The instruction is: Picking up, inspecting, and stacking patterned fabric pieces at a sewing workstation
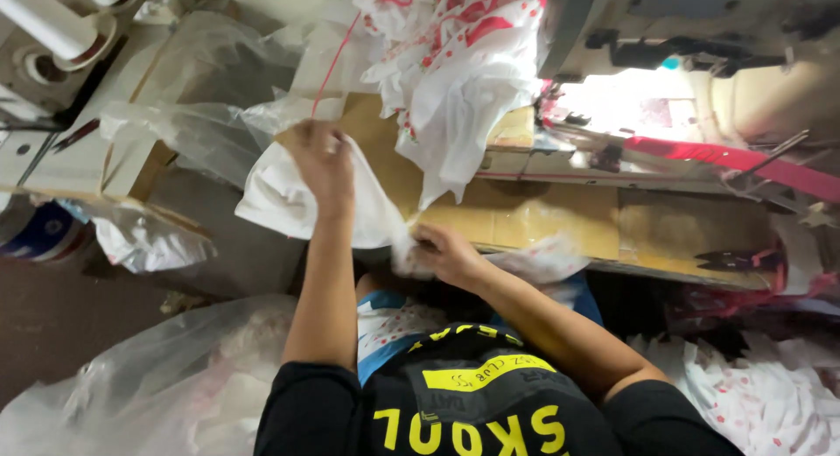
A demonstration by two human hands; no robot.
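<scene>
A white piece of cloth (284, 198) is stretched between both my hands over the left end of the wooden sewing table (560, 220). My left hand (322, 163) grips its upper part, reaching out to the left. My right hand (444, 253) pinches the lower end close to the table's front edge. A heap of white cloth with red print (464, 80) lies on the table just beyond my hands.
A sewing machine (691, 45) with a lit needle area stands at the right, a red strip (744, 163) beneath it. Clear plastic bags of cloth (149, 386) sit low at the left, more printed cloth (761, 395) low right. Thread cones (52, 23) stand far left.
</scene>
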